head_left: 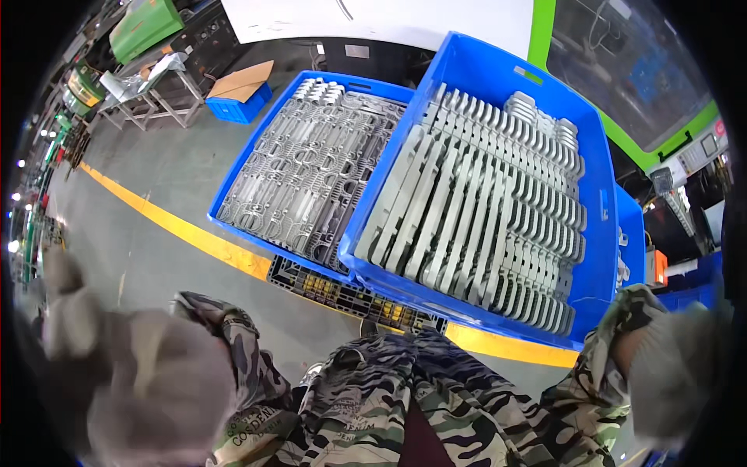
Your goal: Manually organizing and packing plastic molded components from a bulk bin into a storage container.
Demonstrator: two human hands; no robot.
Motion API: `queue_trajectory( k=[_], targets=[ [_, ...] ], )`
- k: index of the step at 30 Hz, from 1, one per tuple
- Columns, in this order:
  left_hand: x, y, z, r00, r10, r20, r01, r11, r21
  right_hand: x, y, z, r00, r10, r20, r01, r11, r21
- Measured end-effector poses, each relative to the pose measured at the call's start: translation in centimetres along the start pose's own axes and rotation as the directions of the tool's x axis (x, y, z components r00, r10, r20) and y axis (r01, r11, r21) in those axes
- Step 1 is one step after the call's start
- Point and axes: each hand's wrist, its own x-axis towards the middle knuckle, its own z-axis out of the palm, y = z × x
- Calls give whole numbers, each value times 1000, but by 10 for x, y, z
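My left hand (159,381), in a greyish glove, is raised close at the lower left and smeared by motion. What looks like a finger points up at its far left, but I cannot make out whether anything is held. On the lower right my right hand (673,373), also gloved and blurred, hides its fingers. Both hands are apart from the blue crates ahead. The taller right crate (603,156) holds rows of grey metal castings (498,202) standing on edge. Beside it, a left crate (233,183) is filled with flatter-lying grey metal parts (311,159).
The crates rest on a black pallet (327,292) beside a yellow floor line (171,222). A green-framed machine (646,78) and control panel (700,152) stand at the right. A small blue box (233,109) with cardboard on top and a work table (148,97) are farther left.
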Motion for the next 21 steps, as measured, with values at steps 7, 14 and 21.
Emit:
queue_trajectory(
  k=[7, 14, 21],
  targets=[
    [-159, 42, 104, 295, -805, 515, 955, 226, -193, -135, 143, 65, 678, 594, -433, -683, 727, -70],
    [-200, 68, 166, 372, -496, 785, 874, 473, -114, -263, 221, 25, 301, 879, -370, -871, 96, -482],
    [-159, 80, 186, 117, -344, 932, 746, 649, 146, -255, 226, 32, 350, 892, -286, -745, 80, -662]
  ],
)
